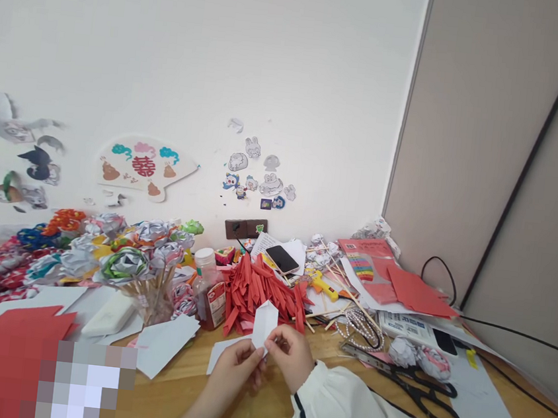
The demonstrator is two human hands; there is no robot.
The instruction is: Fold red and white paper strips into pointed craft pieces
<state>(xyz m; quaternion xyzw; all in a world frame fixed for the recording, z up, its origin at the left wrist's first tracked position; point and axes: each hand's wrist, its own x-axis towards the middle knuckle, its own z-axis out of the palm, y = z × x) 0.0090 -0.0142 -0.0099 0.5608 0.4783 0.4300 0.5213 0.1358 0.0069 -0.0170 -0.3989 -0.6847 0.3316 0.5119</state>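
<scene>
Both hands meet over the wooden desk (262,413) near its front edge. My left hand (236,371) and my right hand (292,351) pinch the lower end of a small folded white paper piece (265,324), which stands upright with a pointed top. The right arm wears a white sleeve (351,416) with a dark trim line. Just behind the paper lies a heap of folded red paper strips (263,290).
Paper flowers on sticks (129,260) crowd the left. A glue bottle (208,291), a phone (282,258), a yellow glue gun (323,285), red sheets (415,290), black scissors (422,390), white sheets (165,343) and cables (519,337) lie around. The wall behind carries paper cut-outs.
</scene>
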